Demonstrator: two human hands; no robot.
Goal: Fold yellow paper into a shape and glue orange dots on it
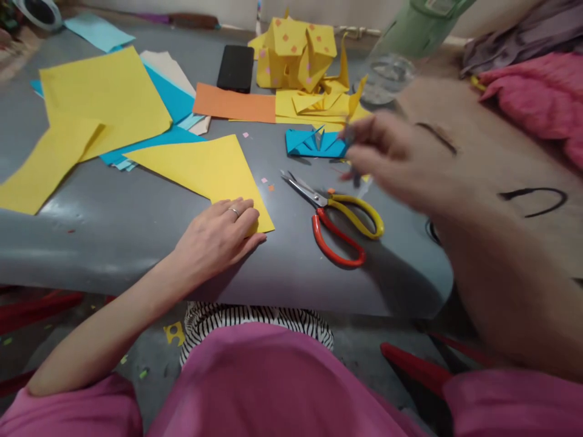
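My left hand (221, 229), with a ring on one finger, lies on the right end of a folded yellow sheet of paper (200, 164) and presses it to the table. My right hand (387, 145) is raised over the table's right side, blurred by motion. Its fingers are closed around a small dark grey thing (354, 173) whose kind I cannot make out. Just left of those fingers lies a folded blue paper piece (307, 144). Between my hands rest scissors (323, 200) with one red and one yellow handle, blades slightly apart.
Yellow sheets (104, 97) overlap blue paper (168, 91) at the left. Behind are an orange paper strip (237, 104), a black phone (235, 68), a spotted yellow paper house (296, 51) and a green-topped clear jug (392, 67). Paper scraps dot the grey table (113, 243).
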